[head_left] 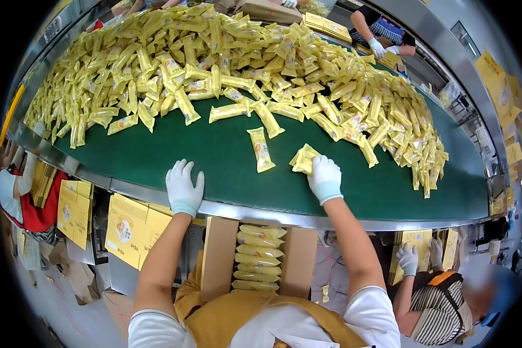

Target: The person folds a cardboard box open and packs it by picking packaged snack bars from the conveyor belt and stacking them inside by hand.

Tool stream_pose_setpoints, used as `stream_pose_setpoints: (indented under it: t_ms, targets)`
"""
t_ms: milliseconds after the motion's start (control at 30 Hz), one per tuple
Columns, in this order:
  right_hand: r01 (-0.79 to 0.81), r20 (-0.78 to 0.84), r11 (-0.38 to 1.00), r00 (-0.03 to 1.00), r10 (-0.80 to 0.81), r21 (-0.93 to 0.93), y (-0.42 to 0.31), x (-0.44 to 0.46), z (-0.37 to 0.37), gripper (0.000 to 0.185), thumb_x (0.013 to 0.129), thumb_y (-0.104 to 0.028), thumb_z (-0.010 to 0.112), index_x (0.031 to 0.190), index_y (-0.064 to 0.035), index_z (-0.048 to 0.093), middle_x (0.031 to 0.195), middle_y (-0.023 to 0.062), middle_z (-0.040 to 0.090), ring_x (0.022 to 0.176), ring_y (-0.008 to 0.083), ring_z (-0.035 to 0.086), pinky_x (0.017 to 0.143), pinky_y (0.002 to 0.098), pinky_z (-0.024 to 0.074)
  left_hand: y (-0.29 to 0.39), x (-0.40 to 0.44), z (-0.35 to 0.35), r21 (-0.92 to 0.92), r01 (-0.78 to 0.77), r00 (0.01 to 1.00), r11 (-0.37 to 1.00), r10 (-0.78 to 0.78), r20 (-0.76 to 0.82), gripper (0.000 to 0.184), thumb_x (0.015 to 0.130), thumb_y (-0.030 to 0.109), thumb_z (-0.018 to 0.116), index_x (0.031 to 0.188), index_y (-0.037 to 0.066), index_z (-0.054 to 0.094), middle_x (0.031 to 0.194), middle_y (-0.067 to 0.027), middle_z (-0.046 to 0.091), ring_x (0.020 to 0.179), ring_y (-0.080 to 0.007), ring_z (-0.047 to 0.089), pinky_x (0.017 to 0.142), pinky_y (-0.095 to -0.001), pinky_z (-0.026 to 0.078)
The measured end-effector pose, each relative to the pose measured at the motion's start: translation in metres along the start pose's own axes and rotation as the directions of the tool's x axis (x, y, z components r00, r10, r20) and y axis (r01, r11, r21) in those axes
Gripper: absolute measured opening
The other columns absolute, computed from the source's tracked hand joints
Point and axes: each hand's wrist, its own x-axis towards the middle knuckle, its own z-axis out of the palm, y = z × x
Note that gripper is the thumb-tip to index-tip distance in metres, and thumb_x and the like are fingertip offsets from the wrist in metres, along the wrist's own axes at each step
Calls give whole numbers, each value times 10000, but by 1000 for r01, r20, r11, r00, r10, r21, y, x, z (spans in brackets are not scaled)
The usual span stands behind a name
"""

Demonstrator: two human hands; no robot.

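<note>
A large heap of yellow wrapped packets (174, 64) covers the far side of a green belt (226, 174). My left hand (184, 187), in a white glove, is spread on the belt near its metal edge and holds nothing. My gloved right hand (325, 176) is closed on a few yellow packets (304, 159). One packet (261, 150) lies alone between the hands, apart from the heap. Below the belt edge, in front of my body, an open cardboard box (216, 255) holds a stacked row of several packets (257, 259).
Flat yellow cartons (134, 227) stand at the left below the belt. A co-worker in a striped top (441, 307) is at the lower right, another in red (47, 200) at the left. Across the belt, a co-worker's gloved hands (377, 47) are near cartons (328, 26).
</note>
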Motion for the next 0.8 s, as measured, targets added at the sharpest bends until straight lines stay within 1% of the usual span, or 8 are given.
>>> stream_pose_setpoints:
  t_ms: [67, 167, 367, 400, 500, 533, 633, 800]
  targets:
    - [45, -166, 997, 985, -56, -68, -5, -14, 11, 99, 842, -93, 603, 940, -79, 613, 877, 128, 624, 818, 293, 647, 696, 398, 529, -1, 0, 2, -2, 1, 1000, 1000, -1, 0, 410, 922, 290, 659, 1240, 34, 629, 1358, -166, 586, 1343, -331, 481, 1151, -480, 322]
    - [-24, -47, 997, 999, 27, 77, -26, -28, -19, 493, 782, -238, 732, 1190, -13, 570, 1001, 175, 589, 950, 350, 597, 935, 455, 458, -2, -1, 2, -2, 7, 1000, 1000, -7, -1, 409, 924, 293, 659, 1243, 40, 627, 1360, -158, 586, 1348, -323, 478, 1154, -475, 319]
    - [36, -92, 985, 996, -21, 169, -26, -50, -1, 1022, 713, -389, 821, 1472, 92, 335, 1440, 320, 384, 1223, 443, 497, 1049, 449, 427, -2, -1, 4, 0, -3, 999, 1000, 3, -38, 386, 919, 277, 669, 1227, 46, 635, 1346, -163, 595, 1325, -335, 496, 1138, -466, 342]
    - [7, -32, 978, 1000, 0, 208, -15, -48, 7, 1155, 661, -501, 851, 1496, 81, 306, 1467, 315, 410, 1269, 434, 491, 1064, 439, 423, -3, -1, 4, -1, 2, 999, 1000, -2, -33, 392, 923, 293, 661, 1230, 51, 636, 1352, -157, 592, 1336, -326, 488, 1148, -467, 329]
    - [-87, 393, 985, 919, 21, 149, -12, -24, -38, 1218, 607, -605, 856, 1496, 54, 346, 1369, 281, 528, 1243, 410, 523, 1058, 428, 433, -3, -2, 5, -5, 11, 1000, 1000, -11, -28, 395, 924, 308, 654, 1229, 58, 638, 1355, -150, 591, 1345, -317, 482, 1157, -470, 317]
    - [-109, 506, 986, 862, 30, 127, -9, -14, -39, 1163, 552, -658, 857, 1416, 18, 472, 1315, 256, 582, 1245, 400, 528, 1060, 433, 428, -3, -2, 4, -4, 9, 1000, 1000, -10, -28, 394, 923, 308, 655, 1227, 58, 639, 1353, -149, 592, 1344, -318, 483, 1157, -470, 318]
    - [-60, 604, 989, 796, -34, 136, -4, 0, -45, 1059, 553, -713, 824, 1290, 13, 601, 1268, 249, 603, 1210, 393, 548, 1051, 438, 434, -1, 0, 1, -10, 14, 999, 1000, -14, -33, 371, 911, 265, 675, 1209, 44, 650, 1336, -166, 604, 1319, -337, 505, 1140, -464, 346]
    - [-67, 329, 953, 944, -35, 295, 30, 20, -55, 986, 544, -721, 825, 1177, 16, 656, 1501, 275, 386, 1358, 430, 397, 1115, 446, 379, -2, -1, 4, -4, 26, 999, 1000, -26, -22, 389, 918, 293, 660, 1225, 55, 642, 1349, -153, 596, 1339, -321, 489, 1154, -469, 326]
